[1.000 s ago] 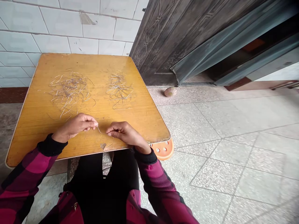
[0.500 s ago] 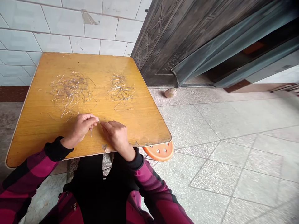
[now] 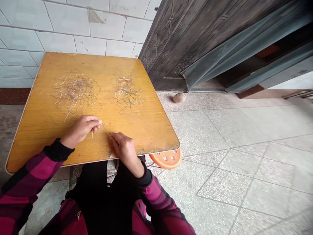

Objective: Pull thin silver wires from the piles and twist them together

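Over the near part of the wooden table [image 3: 146, 130], my left hand [image 3: 84, 129] pinches a thin wire [image 3: 92, 133]; one end hangs below the fingers. The wire's other stretch runs faintly toward my right hand [image 3: 123, 147], whose thumb and forefinger are pressed together on it. Beyond my left hand lies a loose, tangled pile of wires [image 3: 75, 93]. A smaller pile of wires [image 3: 127, 93] lies to its right, past my right hand. Whether the pinched piece is bare or coated is too fine to tell.
An orange stool [image 3: 168, 159] sits partly under the table's right front corner. White wall tiles [image 3: 68, 18] border the far edge. To the right are a dark carved door [image 3: 176, 42], a grey-green curtain [image 3: 220, 55] and a round object [image 3: 179, 97] on the tiled floor.
My hands have moved apart, the left slightly left and up, the right slightly down and right. A longer stretch of wire spans the gap between them.
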The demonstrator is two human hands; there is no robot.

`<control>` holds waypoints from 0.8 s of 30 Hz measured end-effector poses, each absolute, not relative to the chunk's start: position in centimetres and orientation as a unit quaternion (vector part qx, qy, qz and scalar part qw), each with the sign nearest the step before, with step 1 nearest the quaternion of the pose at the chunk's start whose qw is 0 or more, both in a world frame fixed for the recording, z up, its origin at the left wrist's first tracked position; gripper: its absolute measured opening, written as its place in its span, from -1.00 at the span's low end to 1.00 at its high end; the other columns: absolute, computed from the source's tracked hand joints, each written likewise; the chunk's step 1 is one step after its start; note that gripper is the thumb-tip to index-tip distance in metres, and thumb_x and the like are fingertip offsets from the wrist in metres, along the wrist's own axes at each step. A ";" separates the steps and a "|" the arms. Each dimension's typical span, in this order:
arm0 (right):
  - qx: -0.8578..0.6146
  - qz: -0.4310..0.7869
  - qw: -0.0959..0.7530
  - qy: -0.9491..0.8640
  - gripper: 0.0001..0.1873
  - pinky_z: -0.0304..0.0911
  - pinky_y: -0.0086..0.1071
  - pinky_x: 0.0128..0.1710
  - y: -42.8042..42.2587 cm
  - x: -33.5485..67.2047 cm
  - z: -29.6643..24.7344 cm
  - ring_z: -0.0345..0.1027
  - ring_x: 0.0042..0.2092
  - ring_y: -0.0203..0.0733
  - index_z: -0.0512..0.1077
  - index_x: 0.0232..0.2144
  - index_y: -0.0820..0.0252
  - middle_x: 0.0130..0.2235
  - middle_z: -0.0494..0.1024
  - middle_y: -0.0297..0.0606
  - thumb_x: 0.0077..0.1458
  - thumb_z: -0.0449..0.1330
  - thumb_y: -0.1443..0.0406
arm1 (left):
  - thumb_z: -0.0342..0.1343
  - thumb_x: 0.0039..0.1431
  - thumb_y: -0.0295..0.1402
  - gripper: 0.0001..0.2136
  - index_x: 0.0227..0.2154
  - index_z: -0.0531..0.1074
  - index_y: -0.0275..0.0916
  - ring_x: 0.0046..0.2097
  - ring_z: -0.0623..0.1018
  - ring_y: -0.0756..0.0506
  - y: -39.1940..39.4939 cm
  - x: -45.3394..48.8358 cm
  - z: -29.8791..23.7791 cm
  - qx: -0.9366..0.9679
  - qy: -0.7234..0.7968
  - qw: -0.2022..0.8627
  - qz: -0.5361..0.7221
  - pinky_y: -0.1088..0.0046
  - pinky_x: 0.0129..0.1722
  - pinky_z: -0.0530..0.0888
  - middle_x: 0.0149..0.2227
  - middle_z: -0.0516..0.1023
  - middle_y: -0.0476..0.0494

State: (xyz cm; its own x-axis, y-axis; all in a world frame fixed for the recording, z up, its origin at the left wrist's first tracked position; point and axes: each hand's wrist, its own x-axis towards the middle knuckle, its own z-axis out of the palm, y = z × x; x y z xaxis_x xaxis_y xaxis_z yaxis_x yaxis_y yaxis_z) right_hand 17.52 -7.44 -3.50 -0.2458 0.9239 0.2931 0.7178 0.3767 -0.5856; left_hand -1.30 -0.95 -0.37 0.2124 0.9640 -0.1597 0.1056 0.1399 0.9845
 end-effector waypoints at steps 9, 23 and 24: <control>-0.570 0.209 0.284 -0.742 -0.72 0.28 -0.42 -0.36 -8.6 18.0 -3.0 0.49 -0.39 -0.20 0.49 -0.07 0.24 -0.36 0.62 -0.19 0.25 0.06 0.33 | 0.16 0.01 -0.37 -0.87 -0.57 0.48 -0.30 -0.57 0.38 0.06 -0.2 -0.5 -0.5 0.576 0.536 0.499 0.363 0.53 -0.53 0.32 -0.59 0.46 -0.02; -0.490 0.347 0.296 -0.743 -0.72 0.23 -0.48 -0.42 -7.5 18.8 -2.4 0.34 -0.49 -0.32 0.52 -0.14 0.22 -0.47 0.55 -0.35 0.14 0.08 0.39 | 0.11 0.12 -0.48 -0.76 -0.66 0.43 -0.32 -0.60 0.40 0.06 0.7 -0.2 -0.2 0.574 0.554 0.533 0.282 0.55 -0.56 0.33 -0.65 0.44 -0.04; -0.496 0.351 0.298 -0.736 -0.73 0.23 -0.47 -0.42 -7.5 18.8 -2.5 0.35 -0.50 -0.32 0.49 -0.12 0.23 -0.49 0.53 -0.36 0.15 0.09 0.37 | 0.12 0.12 -0.48 -0.76 -0.65 0.43 -0.32 -0.60 0.40 0.06 0.7 -0.2 -0.2 0.572 0.551 0.537 0.285 0.55 -0.56 0.34 -0.65 0.44 -0.05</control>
State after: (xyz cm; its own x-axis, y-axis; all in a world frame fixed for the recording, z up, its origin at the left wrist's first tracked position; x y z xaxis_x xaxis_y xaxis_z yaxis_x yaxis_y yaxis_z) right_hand 18.81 -7.46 -2.47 -0.3299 0.9397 0.0896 0.5219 0.2607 -0.8122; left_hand -0.19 0.74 -0.22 0.2309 0.9361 -0.2655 0.3233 0.1836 0.9283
